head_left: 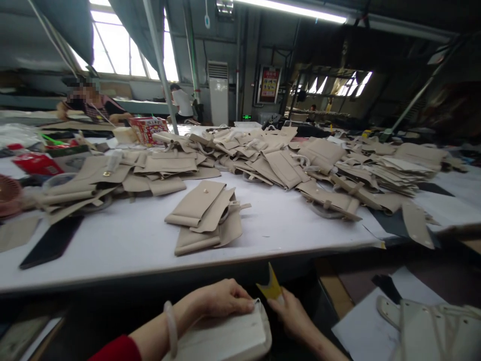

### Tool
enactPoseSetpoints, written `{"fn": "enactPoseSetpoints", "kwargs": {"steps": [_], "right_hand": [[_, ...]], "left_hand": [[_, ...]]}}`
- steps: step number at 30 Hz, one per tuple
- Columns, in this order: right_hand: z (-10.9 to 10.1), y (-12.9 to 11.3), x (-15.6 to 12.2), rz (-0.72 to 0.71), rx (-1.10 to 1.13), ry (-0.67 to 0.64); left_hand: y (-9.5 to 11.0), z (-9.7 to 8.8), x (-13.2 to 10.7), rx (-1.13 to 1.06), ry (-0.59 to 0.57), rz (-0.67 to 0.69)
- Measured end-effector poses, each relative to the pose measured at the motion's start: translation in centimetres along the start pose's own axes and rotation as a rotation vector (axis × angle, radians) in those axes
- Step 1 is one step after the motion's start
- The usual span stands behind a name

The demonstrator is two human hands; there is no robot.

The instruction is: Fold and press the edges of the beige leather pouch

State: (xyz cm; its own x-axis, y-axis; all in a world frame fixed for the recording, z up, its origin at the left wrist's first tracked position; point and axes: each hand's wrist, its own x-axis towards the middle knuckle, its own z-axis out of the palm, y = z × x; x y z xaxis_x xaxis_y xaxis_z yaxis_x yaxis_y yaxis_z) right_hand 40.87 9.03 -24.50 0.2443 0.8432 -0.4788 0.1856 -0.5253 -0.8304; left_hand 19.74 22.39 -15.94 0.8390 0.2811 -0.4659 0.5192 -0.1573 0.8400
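Low in the view, my left hand (225, 299), with a pale bracelet at the wrist, presses its curled fingers and thumb on the top edge of a whitish, boxy bag piece (229, 336). The lower part of that piece runs out of the frame. Just to its right, my right hand (291, 311) pinches a flat yellow piece with a V-shaped notch (270, 285), held upright and apart from the bag piece. Beyond both hands, several beige bag parts (205, 210) lie stacked near the front edge of the white table (124, 245).
A long heap of beige bag parts (255, 150) covers the table's back. At left lie a black phone-like slab (52, 240) and a red packet (37, 168). Pale strapped pieces (436, 331) rest at lower right. A person (90, 103) sits across the table.
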Motion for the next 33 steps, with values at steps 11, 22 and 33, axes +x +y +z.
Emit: {"fn": "enactPoseSetpoints", "kwargs": {"steps": [11,22,33], "right_hand": [[-6.7,-8.8,-0.9,-0.212,-0.712,-0.529],[-3.4,-10.3,1.4,-0.732,-1.157,-0.070],[-2.7,-10.6,1.9,-0.846,-1.233,-0.093]], "left_hand": [[0.6,1.1,0.0,-0.010,0.192,-0.058],[-0.2,1.6,0.1,-0.096,0.245,-0.037],[1.5,0.9,-0.8,-0.018,0.213,0.094]]}}
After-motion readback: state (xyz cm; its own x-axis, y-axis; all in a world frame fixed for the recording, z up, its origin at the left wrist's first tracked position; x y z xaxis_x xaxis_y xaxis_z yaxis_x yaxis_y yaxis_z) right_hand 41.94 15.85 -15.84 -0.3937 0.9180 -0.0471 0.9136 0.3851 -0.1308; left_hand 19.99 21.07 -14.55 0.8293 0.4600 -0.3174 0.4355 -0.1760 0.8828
